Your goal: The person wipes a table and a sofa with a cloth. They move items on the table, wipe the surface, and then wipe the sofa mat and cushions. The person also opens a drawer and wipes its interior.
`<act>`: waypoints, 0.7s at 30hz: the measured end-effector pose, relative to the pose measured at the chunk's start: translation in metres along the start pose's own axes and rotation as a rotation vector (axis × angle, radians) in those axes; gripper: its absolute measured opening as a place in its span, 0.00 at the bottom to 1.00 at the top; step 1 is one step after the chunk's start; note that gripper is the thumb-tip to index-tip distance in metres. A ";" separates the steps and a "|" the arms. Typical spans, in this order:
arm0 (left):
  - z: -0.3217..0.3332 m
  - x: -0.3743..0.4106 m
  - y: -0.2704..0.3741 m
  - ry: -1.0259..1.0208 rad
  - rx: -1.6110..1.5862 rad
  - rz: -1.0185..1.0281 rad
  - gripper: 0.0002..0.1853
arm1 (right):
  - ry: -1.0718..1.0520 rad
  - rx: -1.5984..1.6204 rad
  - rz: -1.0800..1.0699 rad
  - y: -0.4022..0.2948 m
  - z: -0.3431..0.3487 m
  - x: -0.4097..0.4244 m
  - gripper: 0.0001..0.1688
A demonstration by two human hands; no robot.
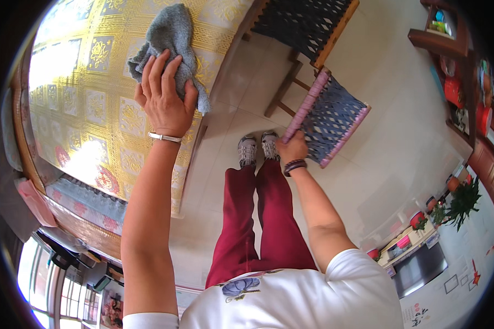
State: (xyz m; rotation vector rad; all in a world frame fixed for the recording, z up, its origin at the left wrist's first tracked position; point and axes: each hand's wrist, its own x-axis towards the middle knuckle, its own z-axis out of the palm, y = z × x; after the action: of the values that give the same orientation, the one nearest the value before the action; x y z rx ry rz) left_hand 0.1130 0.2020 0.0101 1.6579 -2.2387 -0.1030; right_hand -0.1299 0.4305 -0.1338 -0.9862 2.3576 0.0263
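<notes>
My left hand (166,96) lies palm down on a bunched grey terry cloth (171,31), its fingers spread over the fabric. The cloth rests on a table covered with a shiny gold-and-silver patterned tablecloth (131,117). My right hand (293,147) is closed around the near end of a pink-wrapped rail of a folding stool (333,117). This stool has a seat woven from dark blue strips and a second pink-wrapped rail. Its legs are largely hidden under the seat.
Another woven stool (304,24) with wooden rails stands beyond the first, beside the table. My shoes (247,150) are on the tiled floor (378,135). A wooden shelf unit (440,43) is at the far right. Potted plants (463,201) and a television (422,269) appear at lower right.
</notes>
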 end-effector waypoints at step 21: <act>0.003 -0.001 0.001 0.026 0.024 0.020 0.23 | -0.173 0.245 -0.221 -0.091 0.027 -0.051 0.32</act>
State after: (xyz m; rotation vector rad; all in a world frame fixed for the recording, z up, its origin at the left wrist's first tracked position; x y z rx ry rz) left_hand 0.1114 0.2032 0.0071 1.6398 -2.2450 -0.0500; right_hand -0.0279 0.4040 -0.1121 -1.0696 2.0275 -0.2463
